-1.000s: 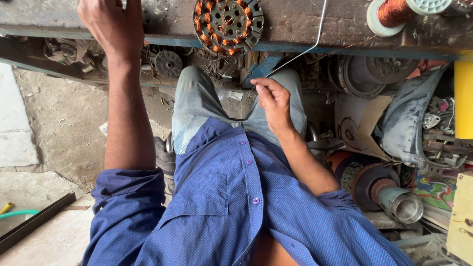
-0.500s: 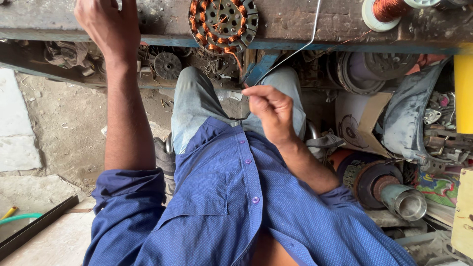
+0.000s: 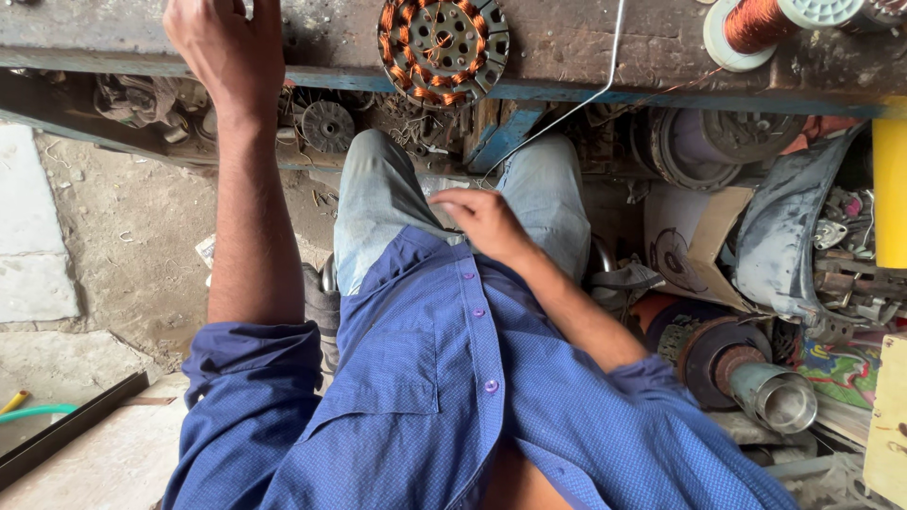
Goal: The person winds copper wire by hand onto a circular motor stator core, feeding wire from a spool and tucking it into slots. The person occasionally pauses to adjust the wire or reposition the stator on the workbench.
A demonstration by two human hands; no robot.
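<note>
My left hand [image 3: 225, 52] rests on the worn workbench top [image 3: 586, 47] at the upper left; its fingertips run off the frame's top edge. Just to its right on the bench lies a round motor stator [image 3: 442, 45] with copper windings. My right hand [image 3: 484, 219] is low over my lap, against my blue shirt and grey trousers, with its fingers pinched together and pointing left. A thin pale wire [image 3: 576, 99] runs taut from the bench top down to those fingers.
A spool of copper wire [image 3: 756, 24] stands on the bench at the upper right. Under and beside the bench are motor parts, a rotor with a metal shaft [image 3: 756, 382], a yellow upright piece [image 3: 890, 189] and cardboard. A green hose [image 3: 38, 411] lies on the floor at left.
My right hand has moved down and towards my body, drawing the wire with it. The left hand stays on the bench.
</note>
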